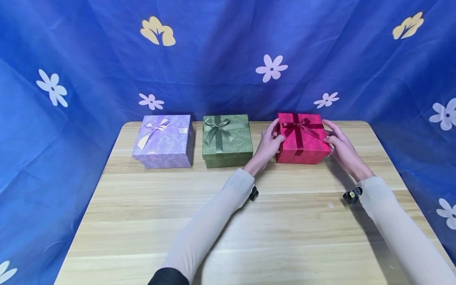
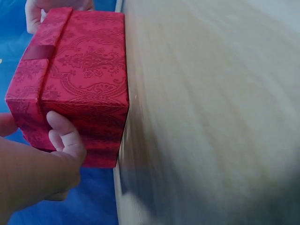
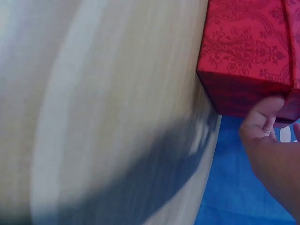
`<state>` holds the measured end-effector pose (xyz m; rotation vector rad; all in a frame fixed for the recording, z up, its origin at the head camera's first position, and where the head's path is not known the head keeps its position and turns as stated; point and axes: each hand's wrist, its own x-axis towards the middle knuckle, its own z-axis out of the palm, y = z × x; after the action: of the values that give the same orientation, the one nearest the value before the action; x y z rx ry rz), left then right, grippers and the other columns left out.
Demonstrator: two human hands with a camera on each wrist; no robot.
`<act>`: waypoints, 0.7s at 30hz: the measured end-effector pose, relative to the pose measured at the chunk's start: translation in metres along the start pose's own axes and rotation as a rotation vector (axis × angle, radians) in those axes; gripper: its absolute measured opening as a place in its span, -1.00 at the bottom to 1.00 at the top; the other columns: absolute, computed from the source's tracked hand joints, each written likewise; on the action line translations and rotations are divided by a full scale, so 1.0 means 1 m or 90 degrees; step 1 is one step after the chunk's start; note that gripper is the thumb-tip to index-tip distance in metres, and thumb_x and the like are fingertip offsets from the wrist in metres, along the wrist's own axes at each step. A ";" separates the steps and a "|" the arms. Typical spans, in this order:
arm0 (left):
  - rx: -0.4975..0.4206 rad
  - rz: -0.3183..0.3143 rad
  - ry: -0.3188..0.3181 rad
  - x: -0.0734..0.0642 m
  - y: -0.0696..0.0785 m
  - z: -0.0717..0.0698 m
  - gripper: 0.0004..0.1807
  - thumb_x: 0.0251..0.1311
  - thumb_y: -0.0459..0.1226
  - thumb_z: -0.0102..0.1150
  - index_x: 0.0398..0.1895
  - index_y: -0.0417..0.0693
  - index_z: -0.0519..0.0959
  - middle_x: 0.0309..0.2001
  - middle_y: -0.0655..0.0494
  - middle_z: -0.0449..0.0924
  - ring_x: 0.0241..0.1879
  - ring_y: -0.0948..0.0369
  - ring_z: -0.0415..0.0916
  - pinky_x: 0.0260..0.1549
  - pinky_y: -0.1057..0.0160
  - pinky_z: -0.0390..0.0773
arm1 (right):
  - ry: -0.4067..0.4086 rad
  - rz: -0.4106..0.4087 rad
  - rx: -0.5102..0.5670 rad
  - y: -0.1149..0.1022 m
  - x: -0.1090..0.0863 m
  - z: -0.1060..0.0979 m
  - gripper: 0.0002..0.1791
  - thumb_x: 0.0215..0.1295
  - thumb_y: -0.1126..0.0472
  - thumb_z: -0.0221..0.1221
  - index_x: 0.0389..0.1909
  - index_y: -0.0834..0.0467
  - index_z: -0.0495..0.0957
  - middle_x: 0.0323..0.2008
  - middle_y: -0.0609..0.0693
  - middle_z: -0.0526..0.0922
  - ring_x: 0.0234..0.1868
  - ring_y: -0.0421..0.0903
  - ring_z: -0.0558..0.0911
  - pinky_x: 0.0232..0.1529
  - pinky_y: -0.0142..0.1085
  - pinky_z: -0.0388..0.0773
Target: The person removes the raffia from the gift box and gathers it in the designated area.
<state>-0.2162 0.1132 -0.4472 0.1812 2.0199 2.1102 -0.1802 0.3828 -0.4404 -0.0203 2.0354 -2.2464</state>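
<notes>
A red gift box (image 1: 303, 150) with a dark red ribbon and bow stands at the back right of the wooden table, its lid on. My left hand (image 1: 266, 147) holds its left side, the thumb at the lid's lower edge and the index finger stretched along the lid. On the opposite side my right hand (image 1: 342, 150) grips it the same way, with its thumb (image 3: 267, 107) just under the lid's rim. Both wrist views show the red patterned box (image 2: 89, 65) close up; some fingers are hidden behind it.
A green gift box (image 1: 228, 146) with a green bow stands at the back middle, left of my left hand. Farther left is a lilac gift box (image 1: 165, 148). Behind the table (image 1: 149, 221) hangs a blue cloth (image 1: 221, 59) with flower prints.
</notes>
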 end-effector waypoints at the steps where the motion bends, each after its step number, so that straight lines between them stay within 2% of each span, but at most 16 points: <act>1: -0.005 -0.004 0.002 0.002 0.000 0.000 -0.16 0.44 -0.45 0.12 0.75 0.18 0.25 0.01 0.06 0.26 -0.37 0.27 0.35 -0.31 0.13 0.57 | -0.005 0.002 0.005 0.000 0.002 0.000 -0.26 0.68 0.43 -0.16 0.78 0.02 0.04 0.34 0.03 0.34 0.22 -0.13 0.51 -0.05 -0.42 0.65; 6: -0.016 -0.007 -0.001 0.007 0.000 -0.001 -0.15 0.44 -0.47 0.11 0.74 0.24 0.27 0.04 0.05 0.25 -0.32 0.26 0.36 -0.24 0.01 0.59 | -0.022 0.009 0.030 0.000 0.008 -0.001 -0.27 0.65 0.45 -0.19 0.76 0.03 0.08 0.31 0.04 0.35 0.05 -0.19 0.62 -0.12 -0.45 0.64; 11: 0.001 -0.006 -0.011 0.008 0.002 0.000 -0.20 0.44 -0.49 0.10 0.70 0.23 0.35 0.05 0.04 0.24 -0.38 0.26 0.37 -0.36 0.19 0.56 | -0.023 0.012 0.052 0.001 0.007 -0.002 -0.27 0.63 0.48 -0.19 0.73 0.02 0.14 0.30 0.03 0.38 -0.09 -0.22 0.67 -0.25 -0.47 0.61; 17: 0.005 -0.005 -0.010 0.007 0.007 0.002 -0.21 0.48 -0.47 0.07 0.73 0.21 0.31 0.11 0.06 0.26 -0.42 0.26 0.38 -0.39 0.23 0.53 | -0.019 -0.002 0.061 -0.003 0.006 0.000 -0.29 0.64 0.47 -0.19 0.74 0.05 0.15 0.31 0.04 0.35 -0.02 -0.21 0.64 -0.17 -0.47 0.60; 21: 0.026 0.027 0.004 0.006 0.012 0.001 -0.21 0.48 -0.46 0.12 0.73 0.18 0.30 0.12 0.07 0.30 -0.29 0.29 0.38 -0.22 0.27 0.50 | -0.017 -0.007 0.057 -0.008 0.007 0.001 -0.30 0.67 0.44 -0.15 0.74 0.02 0.15 0.31 0.03 0.34 0.03 -0.19 0.63 -0.14 -0.46 0.62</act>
<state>-0.2226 0.1157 -0.4361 0.2259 2.0814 2.0986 -0.1881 0.3817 -0.4325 -0.0537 1.9233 -2.3286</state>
